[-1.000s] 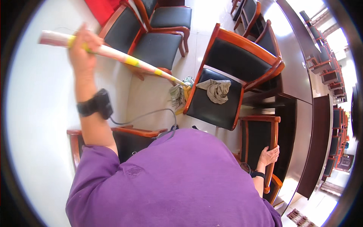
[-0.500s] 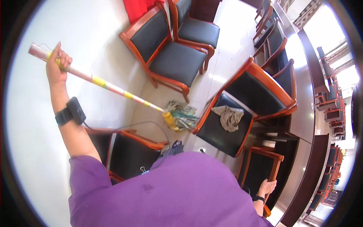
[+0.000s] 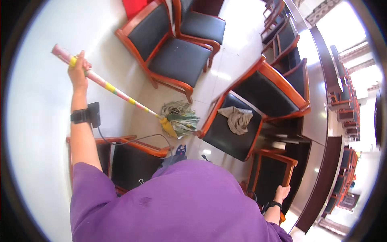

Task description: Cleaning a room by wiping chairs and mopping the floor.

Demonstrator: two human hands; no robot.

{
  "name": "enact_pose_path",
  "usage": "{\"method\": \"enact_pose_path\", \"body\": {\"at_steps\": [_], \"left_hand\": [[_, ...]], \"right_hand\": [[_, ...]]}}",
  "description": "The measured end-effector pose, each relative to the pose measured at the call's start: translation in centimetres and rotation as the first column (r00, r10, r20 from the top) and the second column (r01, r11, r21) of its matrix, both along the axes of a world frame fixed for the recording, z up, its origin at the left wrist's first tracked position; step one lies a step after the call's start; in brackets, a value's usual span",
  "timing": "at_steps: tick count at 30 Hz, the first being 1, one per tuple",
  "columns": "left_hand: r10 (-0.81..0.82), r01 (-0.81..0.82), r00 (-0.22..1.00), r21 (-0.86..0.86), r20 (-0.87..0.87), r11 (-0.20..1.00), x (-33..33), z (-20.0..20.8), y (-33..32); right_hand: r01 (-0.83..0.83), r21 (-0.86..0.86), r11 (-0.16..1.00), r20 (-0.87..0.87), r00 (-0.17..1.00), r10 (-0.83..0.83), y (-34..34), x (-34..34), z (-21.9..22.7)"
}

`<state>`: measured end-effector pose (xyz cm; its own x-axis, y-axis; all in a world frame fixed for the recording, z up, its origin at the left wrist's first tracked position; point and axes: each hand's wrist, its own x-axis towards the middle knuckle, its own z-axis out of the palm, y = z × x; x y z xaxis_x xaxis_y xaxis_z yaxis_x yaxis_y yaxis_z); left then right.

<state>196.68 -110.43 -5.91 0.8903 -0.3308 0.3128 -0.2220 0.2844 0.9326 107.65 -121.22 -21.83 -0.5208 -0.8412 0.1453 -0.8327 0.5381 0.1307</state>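
My left hand point(image 3: 79, 72) is wrapped round the upper part of a mop point(image 3: 117, 92), whose pink, yellow and white handle slants down to the right. Its grey-green strands point(image 3: 182, 120) lie spread on the floor, joined to the handle by a yellow collar. At the lower right, my right hand point(image 3: 281, 193) grips the wooden edge of a dark-padded chair point(image 3: 271, 179). Beyond it, a crumpled grey-brown cloth point(image 3: 238, 120) rests on the black seat of another chair point(image 3: 225, 142), beside the mop head.
Two wooden chairs point(image 3: 180, 59) with black pads stand ahead, near the white wall point(image 3: 44, 133). Another chair point(image 3: 135, 164) is close on my left. A long desk point(image 3: 316, 101) runs along the right, with more chairs point(image 3: 287, 38) beside it. A cable hangs from my left wrist device point(image 3: 94, 114).
My left hand has moved right with the mop handle, which stands a little steeper. The mop head has shifted left in the picture and its strands have spread. My right hand keeps its grip.
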Motion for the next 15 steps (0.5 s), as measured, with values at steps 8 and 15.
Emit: {"method": "enact_pose_path", "body": {"at_steps": [8, 15], "left_hand": [[0.044, -0.044, 0.999, 0.008, 0.000, 0.999, -0.5, -0.3, -2.0], [-0.004, 0.005, 1.000, 0.023, -0.024, 1.000, -1.2, -1.1, -2.6]], "right_hand": [[-0.343, -0.530, 0.775, 0.228, 0.823, 0.521, -6.3, 9.4, 6.2], [-0.194, -0.325, 0.926, 0.938, 0.061, 0.342, -22.2, 18.6, 6.1]]}}
